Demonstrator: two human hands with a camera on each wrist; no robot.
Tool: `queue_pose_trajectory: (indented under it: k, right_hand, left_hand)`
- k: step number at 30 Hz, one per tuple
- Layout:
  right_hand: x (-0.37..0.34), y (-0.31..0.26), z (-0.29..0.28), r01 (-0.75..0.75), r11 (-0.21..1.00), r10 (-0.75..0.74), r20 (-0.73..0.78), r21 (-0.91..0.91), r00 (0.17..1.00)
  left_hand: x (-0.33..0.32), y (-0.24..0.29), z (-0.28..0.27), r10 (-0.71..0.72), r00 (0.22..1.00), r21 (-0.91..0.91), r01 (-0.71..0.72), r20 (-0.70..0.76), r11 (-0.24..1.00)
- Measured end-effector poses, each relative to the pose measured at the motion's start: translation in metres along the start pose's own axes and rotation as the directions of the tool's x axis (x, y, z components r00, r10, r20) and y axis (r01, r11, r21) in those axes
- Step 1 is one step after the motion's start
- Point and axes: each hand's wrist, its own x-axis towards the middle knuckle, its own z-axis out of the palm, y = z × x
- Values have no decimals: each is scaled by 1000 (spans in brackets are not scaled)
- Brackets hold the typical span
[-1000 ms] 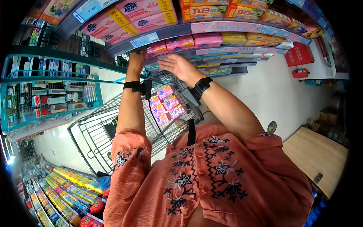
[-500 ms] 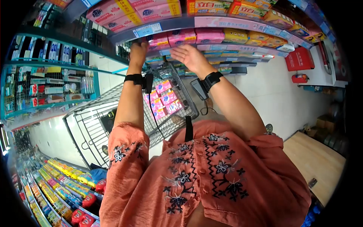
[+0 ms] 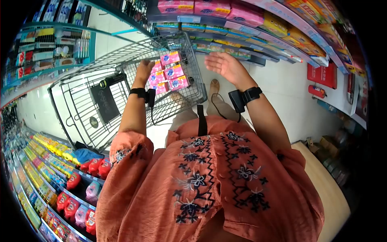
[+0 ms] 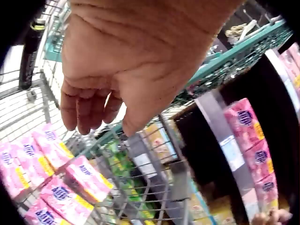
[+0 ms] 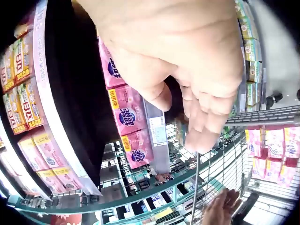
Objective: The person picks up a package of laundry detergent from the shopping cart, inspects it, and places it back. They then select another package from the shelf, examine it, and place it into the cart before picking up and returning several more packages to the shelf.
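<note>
My left hand (image 3: 144, 72) hovers over the shopping cart (image 3: 117, 72), just left of several pink packs (image 3: 174, 72) lying in it. In the left wrist view its fingers (image 4: 84, 108) hang loosely with nothing between them. The pink packs (image 4: 65, 197) are below it there. My right hand (image 3: 229, 69) is held in the air to the right of the cart, fingers extended, palm bare. Seen from the right wrist, that empty hand (image 5: 187, 70) overlaps the shelf edge and a row of pink packs (image 5: 131, 117).
Shelves with pink packs (image 3: 211, 7) and yellow packs (image 3: 275, 25) run along the far side. A teal wire rack (image 3: 64, 52) stands left, bottled goods (image 3: 72, 205) at lower left. A red box (image 3: 322, 74) and fire extinguisher (image 3: 317, 91) are at right.
Both hands have come back from the shelf, the left one to above the cart, the right one to the right of it. The head view has tilted down, showing more cart.
</note>
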Motion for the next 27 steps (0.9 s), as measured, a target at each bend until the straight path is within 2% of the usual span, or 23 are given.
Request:
queue_pose_trajectory:
  k: [2, 3, 7, 11, 12, 13, 16, 19, 22, 25, 27]
  right_hand:
    - [2, 9, -6, -32, 999, 33, 41, -26, 999]
    - [1, 14, -8, -48, 998, 50, 59, -36, 997]
    - [9, 33, -10, -134, 991, 135, 42, -29, 990]
    - [15, 51, -8, -194, 979, 197, 37, -66, 980]
    - [15, 54, -8, -192, 978, 196, 50, -79, 979]
    - [15, 57, -11, -194, 977, 199, 42, -91, 979]
    - [12, 63, -13, -185, 975, 191, 33, -124, 981]
    - [8, 63, -14, -218, 969, 218, -14, -115, 976]
    - [8, 65, -22, -237, 967, 232, -55, -96, 971]
    - [3, 64, -28, -237, 968, 233, -62, -80, 971]
    - [0, 62, -29, -241, 966, 235, -67, -93, 970]
  left_hand:
    - [-10, -26, 7, -175, 982, 93, 168, 75, 982]
    - [-16, -38, 16, -157, 987, 77, 154, 29, 985]
    - [-14, -64, 35, -10, 999, 314, 26, -52, 949]
    - [-2, -44, 56, 156, 975, 482, -62, -157, 874]
    - [0, -29, 58, 172, 974, 498, -76, -150, 864]
    - [6, -21, 66, 131, 984, 484, -59, -118, 873]
    - [27, -15, 89, 244, 966, 639, -134, -88, 757]
    - [39, -10, 107, 290, 957, 732, -178, -28, 658]
    - [49, -6, 119, 198, 979, 791, -152, 40, 593]
    - [59, -9, 128, 209, 978, 859, -132, 31, 494]
    - [65, -10, 131, 205, 978, 874, -119, 23, 472]
